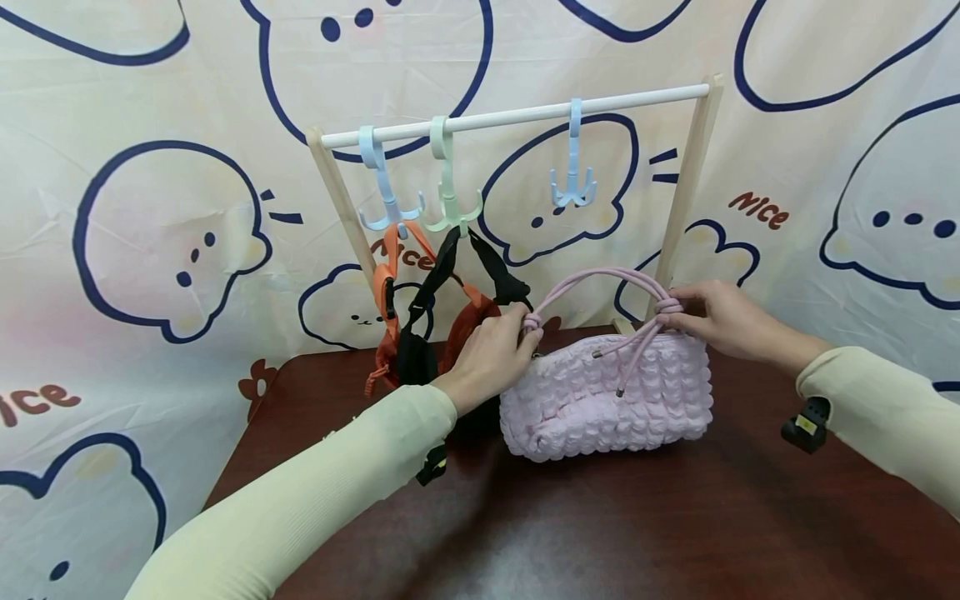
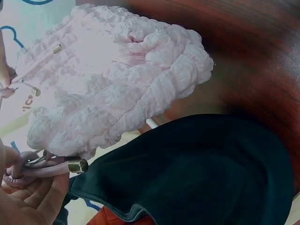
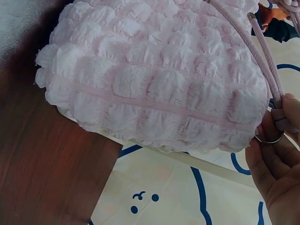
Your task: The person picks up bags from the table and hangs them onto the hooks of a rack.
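Note:
A puffy pale pink handbag (image 1: 607, 400) with a knotted cord handle (image 1: 600, 273) is between my two hands, its underside near the table top. My left hand (image 1: 491, 350) grips the knot at the handle's left end. In the left wrist view, its fingers curl round the pink cord (image 2: 47, 169) beside a metal cord tip. With thumb and fingers my right hand (image 1: 716, 325) pinches the knot at the right end. A metal ring (image 3: 269, 139) shows by those fingers in the right wrist view.
Behind stands a wooden rack with a white rod (image 1: 517, 118). An orange strap (image 1: 386, 275) hangs from the left blue hook (image 1: 386, 187), and a black strap (image 1: 442, 271) from the green hook (image 1: 447, 179). Another blue hook (image 1: 573, 162) hangs further right, above the brown table (image 1: 600, 525).

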Tool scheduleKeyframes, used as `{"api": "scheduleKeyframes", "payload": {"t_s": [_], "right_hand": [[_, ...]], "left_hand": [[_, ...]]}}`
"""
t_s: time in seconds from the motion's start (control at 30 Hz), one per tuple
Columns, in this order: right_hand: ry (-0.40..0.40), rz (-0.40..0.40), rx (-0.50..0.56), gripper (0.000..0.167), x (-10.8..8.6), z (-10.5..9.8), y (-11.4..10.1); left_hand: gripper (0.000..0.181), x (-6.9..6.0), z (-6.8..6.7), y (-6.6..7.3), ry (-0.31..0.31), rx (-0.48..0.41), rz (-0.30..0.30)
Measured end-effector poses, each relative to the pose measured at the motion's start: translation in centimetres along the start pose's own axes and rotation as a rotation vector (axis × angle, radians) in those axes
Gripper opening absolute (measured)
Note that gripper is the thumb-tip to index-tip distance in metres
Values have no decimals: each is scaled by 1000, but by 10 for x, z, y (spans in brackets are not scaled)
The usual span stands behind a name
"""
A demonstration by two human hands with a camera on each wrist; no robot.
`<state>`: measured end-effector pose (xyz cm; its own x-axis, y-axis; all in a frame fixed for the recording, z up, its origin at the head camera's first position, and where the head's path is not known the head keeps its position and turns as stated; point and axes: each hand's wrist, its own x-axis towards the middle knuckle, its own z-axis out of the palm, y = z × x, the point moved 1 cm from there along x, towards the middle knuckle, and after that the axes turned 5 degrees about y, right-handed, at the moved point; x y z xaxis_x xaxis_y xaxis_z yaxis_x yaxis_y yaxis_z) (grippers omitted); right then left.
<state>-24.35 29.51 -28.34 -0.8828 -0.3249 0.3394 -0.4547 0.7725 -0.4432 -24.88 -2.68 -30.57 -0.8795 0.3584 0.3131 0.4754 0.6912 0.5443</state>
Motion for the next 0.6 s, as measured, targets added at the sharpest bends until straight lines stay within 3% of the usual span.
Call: {"api": "scheduleKeyframes", "payload": {"t_s": [0.6], "right_hand": [[29, 8, 28, 13, 2, -1, -1]], "left_hand": [[18, 5, -8, 1, 21, 48, 31]]}}
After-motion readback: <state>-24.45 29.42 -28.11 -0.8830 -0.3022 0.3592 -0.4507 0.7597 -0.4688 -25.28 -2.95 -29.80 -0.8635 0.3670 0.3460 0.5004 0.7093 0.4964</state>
